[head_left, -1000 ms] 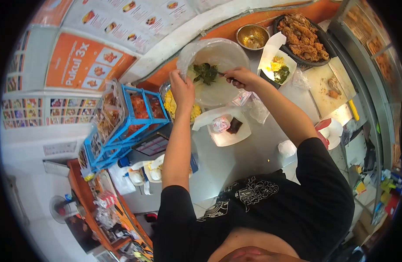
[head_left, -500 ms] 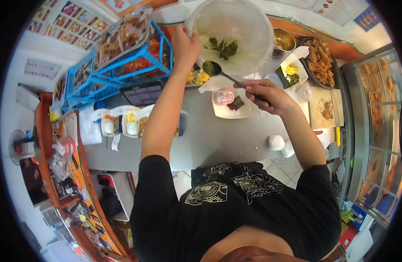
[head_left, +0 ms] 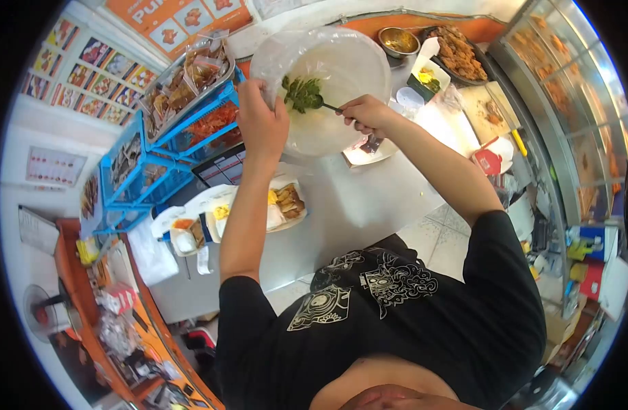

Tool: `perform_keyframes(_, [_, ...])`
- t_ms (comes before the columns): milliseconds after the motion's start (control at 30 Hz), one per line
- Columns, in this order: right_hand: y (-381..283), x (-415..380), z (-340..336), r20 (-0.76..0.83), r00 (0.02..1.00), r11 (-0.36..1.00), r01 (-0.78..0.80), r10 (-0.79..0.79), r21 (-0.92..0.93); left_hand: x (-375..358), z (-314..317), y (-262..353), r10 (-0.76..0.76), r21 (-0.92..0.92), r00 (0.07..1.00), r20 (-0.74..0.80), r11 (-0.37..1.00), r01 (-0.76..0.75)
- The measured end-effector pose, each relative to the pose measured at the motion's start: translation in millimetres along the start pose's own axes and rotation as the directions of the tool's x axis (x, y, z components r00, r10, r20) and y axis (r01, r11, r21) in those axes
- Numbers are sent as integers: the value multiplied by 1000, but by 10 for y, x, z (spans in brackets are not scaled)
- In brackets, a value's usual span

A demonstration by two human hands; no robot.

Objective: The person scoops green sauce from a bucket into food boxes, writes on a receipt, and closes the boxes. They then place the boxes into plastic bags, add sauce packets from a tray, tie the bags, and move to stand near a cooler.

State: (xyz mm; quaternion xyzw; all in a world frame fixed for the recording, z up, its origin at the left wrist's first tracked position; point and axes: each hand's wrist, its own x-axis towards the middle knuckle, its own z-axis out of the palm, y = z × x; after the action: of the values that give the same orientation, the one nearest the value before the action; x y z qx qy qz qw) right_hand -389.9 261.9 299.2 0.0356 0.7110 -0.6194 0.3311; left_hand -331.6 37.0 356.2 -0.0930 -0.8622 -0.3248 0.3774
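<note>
Black spoon (head_left: 331,108) is in the right hand (head_left: 367,115), head view (the only one): fingers clamped on the handle, bowl end touching the leafy greens (head_left: 301,91). Greens lie heaped inside the pale plastic tub (head_left: 351,72), toward its left side. Left hand (head_left: 264,123) is at the tub's left edge, fingers curled, looks clamped on the rim or its film liner; exact contact is hidden behind the hand. Can't tell if the tub sits flat on the desk (head_left: 355,222) or is tipped. My read on the step: working the spoon into the greens to gather a portion, left hand steadying. Next move calls for the bowl end well under the leaves, a firm left-hand brace so the tub doesn't slide, and a level spoon on any lift. Risk: loose leaves trailing off the spoon onto the paper tray (head_left: 360,159), just on the near side of the tub and partly hidden by it and the right forearm. Nearby for reference: open box (head_left: 433,72) with yellow and green food, beyond the right hand near the fried chicken (head_left: 457,53); filled food box (head_left: 295,220) by the left forearm; blue crates (head_left: 144,179) left of that. Amount on the spoon: can't tell, leaves cover it.
</note>
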Motion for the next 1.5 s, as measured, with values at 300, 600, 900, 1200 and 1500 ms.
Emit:
perform_keyframes(300, [261, 61, 1133, 11, 999, 991, 42, -44, 125, -380, -715, 41, 114, -42, 992, 53, 993, -112])
perform_keyframes(600, [138, -863, 1546, 171, 984, 971, 11, -53, 239, -594, -1657, 314, -84, 119, 996, -17, 989, 85])
perform_keyframes(900, [-161, -1606, 1762, 575, 818, 972, -130, -6, 194, -1285, -2825, 320, -474, 236, 837, -271, 811, 536])
perform_keyframes(1200, [363, -1314, 1559, 609, 790, 973, -189, 70, 134, -2838, -4054, -18, -688, 306, 474, -549, 362, 880])
perform_keyframes(1500, [2064, -730, 1665, 326, 804, 420, 552, -497, -721, -3531, -3974, 147, -666, 119, 161, -728, 109, 987])
